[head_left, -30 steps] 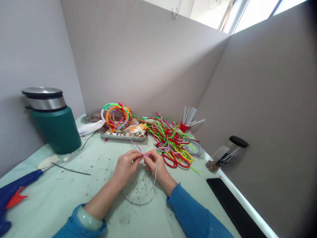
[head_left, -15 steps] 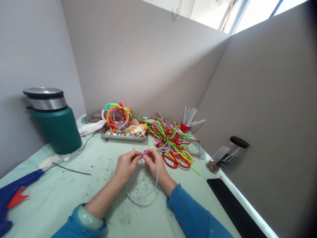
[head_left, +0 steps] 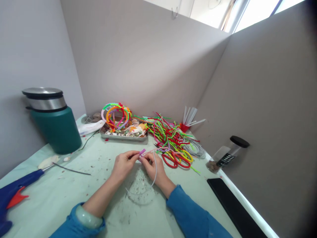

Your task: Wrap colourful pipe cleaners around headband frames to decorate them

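Note:
Over the middle of the table, my left hand (head_left: 124, 164) pinches the near side of a short purple fuzzy pipe cleaner (head_left: 142, 152), which looks wrapped around a thin grey wire (head_left: 155, 167). Close beside it, my right hand (head_left: 155, 168) is closed on the same spot with thumb and index finger. The wire bends over the back of my right hand, and its loose part curves down to the left above the table. Where exactly the wire runs between my fingertips is hidden.
Behind my hands stand a metal tray (head_left: 123, 138) of shells with colourful hoops, and a heap of pipe cleaners (head_left: 165, 132). Red-handled scissors (head_left: 182, 161) and coiled wire (head_left: 198, 150) lie right. A green bottle (head_left: 55, 129) and blue glue gun (head_left: 22, 181) are left.
My hands have drawn closer together and shifted slightly left. The purple pipe cleaner now stands up more visibly above my fingertips, and the wire loop has swung a little left.

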{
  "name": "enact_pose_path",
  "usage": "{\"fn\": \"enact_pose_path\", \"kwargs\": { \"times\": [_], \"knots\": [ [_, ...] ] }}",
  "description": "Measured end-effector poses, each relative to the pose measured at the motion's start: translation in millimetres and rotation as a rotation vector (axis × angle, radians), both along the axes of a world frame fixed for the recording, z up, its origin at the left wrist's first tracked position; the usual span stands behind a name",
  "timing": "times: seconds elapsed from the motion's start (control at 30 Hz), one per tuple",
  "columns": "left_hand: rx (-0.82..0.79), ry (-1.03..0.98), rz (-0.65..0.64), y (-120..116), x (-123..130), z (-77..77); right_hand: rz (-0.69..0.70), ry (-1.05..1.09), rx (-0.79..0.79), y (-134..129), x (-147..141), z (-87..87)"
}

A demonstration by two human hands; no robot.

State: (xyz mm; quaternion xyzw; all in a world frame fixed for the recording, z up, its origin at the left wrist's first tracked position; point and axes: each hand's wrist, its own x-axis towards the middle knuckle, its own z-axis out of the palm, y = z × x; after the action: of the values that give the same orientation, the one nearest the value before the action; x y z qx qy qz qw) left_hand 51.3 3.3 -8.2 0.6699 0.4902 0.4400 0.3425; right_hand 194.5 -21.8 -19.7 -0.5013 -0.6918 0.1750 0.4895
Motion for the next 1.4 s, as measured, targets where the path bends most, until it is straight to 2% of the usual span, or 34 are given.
{"fn": "enact_pose_path", "kwargs": {
  "times": [0.1,0.27,0.47,0.6,0.8,0.93,1.07,1.27,1.4],
  "knots": [
    [0.042,0.075,0.027,-1,0,1.5,0.003,-0.014,0.038,-3,0,2.9],
    [0.143,0.217,0.097,-4,0,3.8,0.117,0.054,-0.057,-6,-1,3.0],
    [0.242,0.315,0.013,-2,-1,-0.3,0.158,0.075,-0.108,-8,-2,2.9],
    [0.280,0.332,-0.002,0,-1,-2.6,0.167,0.103,-0.119,-10,-2,4.4],
    [0.294,0.323,0.053,-2,-2,0.6,0.211,0.113,-0.157,-13,-2,4.7],
    [0.298,0.275,0.032,-5,-2,3.3,0.226,0.103,-0.106,-14,-3,7.6],
    [0.255,0.231,-0.001,-3,-3,1.8,0.173,0.121,-0.095,-10,-3,5.2],
    [0.252,0.311,-0.075,0,-2,-2.5,-0.030,0.281,-0.090,0,-3,-5.9],
    [0.211,0.313,-0.125,-2,1,0.1,0.000,0.288,-0.102,1,-2,-5.5]
  ]
}}
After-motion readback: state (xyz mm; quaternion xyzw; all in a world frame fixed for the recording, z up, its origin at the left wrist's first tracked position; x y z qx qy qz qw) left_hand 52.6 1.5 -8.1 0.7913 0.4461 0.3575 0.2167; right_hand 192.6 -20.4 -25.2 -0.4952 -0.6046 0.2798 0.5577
